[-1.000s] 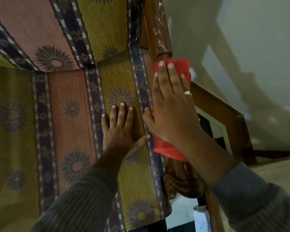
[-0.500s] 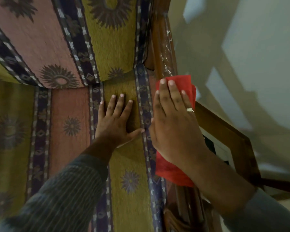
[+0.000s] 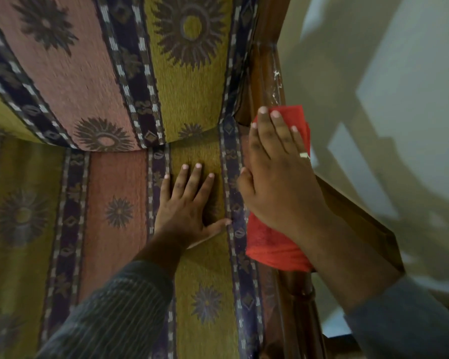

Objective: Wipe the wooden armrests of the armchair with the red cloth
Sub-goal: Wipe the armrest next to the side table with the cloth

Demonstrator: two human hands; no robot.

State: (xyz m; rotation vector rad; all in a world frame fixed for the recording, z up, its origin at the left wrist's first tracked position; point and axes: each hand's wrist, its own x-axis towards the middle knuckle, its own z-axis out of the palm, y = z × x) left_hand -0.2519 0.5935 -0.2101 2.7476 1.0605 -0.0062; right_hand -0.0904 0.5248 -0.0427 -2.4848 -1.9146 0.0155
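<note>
The armchair's right wooden armrest (image 3: 268,73) runs from the top of the view down the right side of the seat; white specks show on its upper part. The red cloth (image 3: 272,244) lies along it, pressed flat under my right hand (image 3: 278,177), whose fingers point up the rail and which wears a ring. My left hand (image 3: 189,206) rests flat with spread fingers on the patterned seat cushion (image 3: 114,203), just left of the armrest. The middle stretch of the armrest is hidden under cloth and hand.
The striped, flower-patterned backrest cushion (image 3: 88,73) bulges over the seat at the top. To the right stands a pale wall (image 3: 373,99) with shadows, and a brown wooden frame (image 3: 360,221) slants behind my right forearm.
My right hand and the red cloth have slid up the armrest toward the backrest. My left hand has shifted forward along the seat, and the camera has moved closer.
</note>
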